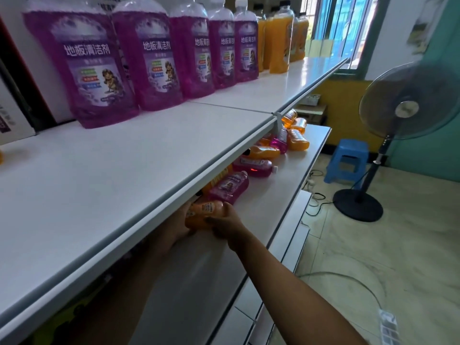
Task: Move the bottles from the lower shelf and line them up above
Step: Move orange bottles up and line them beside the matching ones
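Both hands are under the upper shelf [139, 155], closed from either side on one orange bottle [202, 214] lying on the lower shelf [281, 185]. The right hand [227, 224] wraps its near end, thumb on top and fingers curled round; the left hand [180, 220] cups the far side, though the shelf lip hides most of it, so how far its fingers close I cannot tell. Two hands likely serve because the bottle lies flat in a cramped gap and must be tipped out past the lip.

The upper shelf is the biggest thing here, a long white board with plenty of bare front. Along its back stands a row of purple bottles [154, 58], upright and touching, labels out, then orange bottles [280, 41] further along. That tidy row is probably the line the task wants, and the held bottle seems meant for the orange end.

On the lower shelf, the remaining bottles lie on their sides in a loose heap: a purple one [230, 186] just beyond the hands, another [254, 168] past it, and a mixed cluster [291, 138] further off. Plenty is left to move.

On the floor stand a fan [408, 108] and a blue stool [347, 160], well clear of the work.
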`<state>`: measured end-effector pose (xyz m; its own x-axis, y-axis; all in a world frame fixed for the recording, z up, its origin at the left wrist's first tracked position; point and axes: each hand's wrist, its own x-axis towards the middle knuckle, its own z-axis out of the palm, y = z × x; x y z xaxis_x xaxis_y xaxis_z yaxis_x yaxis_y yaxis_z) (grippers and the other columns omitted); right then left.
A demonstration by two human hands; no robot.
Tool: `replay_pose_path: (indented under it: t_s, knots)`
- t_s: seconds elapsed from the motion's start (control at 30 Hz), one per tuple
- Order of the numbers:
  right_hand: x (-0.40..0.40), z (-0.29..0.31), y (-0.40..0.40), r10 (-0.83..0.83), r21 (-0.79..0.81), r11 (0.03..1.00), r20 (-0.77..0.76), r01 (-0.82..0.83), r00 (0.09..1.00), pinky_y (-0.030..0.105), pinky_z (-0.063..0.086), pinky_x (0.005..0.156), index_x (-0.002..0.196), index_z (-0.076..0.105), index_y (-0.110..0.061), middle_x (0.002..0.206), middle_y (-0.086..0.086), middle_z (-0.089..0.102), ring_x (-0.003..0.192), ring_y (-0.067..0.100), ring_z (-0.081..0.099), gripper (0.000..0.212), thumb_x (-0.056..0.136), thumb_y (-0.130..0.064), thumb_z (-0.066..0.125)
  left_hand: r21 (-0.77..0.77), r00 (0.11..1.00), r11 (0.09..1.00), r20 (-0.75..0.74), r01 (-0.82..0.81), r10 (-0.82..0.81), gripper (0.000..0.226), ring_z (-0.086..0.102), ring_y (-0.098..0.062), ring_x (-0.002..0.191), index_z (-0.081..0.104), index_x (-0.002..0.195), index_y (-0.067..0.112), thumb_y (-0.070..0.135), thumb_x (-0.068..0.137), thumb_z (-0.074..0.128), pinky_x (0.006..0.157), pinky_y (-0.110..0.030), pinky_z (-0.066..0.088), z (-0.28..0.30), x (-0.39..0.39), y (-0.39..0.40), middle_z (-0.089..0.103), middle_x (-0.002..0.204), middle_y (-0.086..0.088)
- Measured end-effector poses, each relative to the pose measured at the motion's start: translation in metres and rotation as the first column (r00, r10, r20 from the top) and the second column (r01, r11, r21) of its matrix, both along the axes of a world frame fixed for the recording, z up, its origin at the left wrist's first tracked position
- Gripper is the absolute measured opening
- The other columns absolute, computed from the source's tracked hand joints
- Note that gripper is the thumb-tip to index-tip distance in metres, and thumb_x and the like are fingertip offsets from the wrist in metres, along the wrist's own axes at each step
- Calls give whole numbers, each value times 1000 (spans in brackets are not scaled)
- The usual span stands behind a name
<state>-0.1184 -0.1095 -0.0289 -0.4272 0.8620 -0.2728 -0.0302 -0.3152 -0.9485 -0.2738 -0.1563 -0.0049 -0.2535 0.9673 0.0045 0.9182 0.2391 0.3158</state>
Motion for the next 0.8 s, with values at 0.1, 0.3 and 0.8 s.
replay_pose_path:
  t_s: [0.1,0.3,0.8]
  knots:
    - [8,-3,-11,-45,44,998,23,43,999,41,57,93,143,38,-22,145,18,35,125,37,50,72,83,-4,73,19,997,997,-6,73,-73,87,35,-25,142,34,151,13,28,78,79,114,-25,17,-3,-5,-4,35,156,-9]
    - [25,2,-21,-259,290,934,152,208,954,47,53,99,143,32,-24,139,11,26,107,23,45,75,85,-33,78,202,996,975,-12,89,-88,88,40,-27,138,41,148,15,35,74,84,114,-41,32,-15,21,-13,42,152,-7]
    - [140,144,-17,-291,625,667,-281,405,914,29,61,74,118,58,-43,124,-9,57,102,14,67,55,79,-12,83,669,768,717,349,197,-537,87,44,3,131,38,147,14,29,73,79,99,-24,49,89,106,-46,47,143,6]
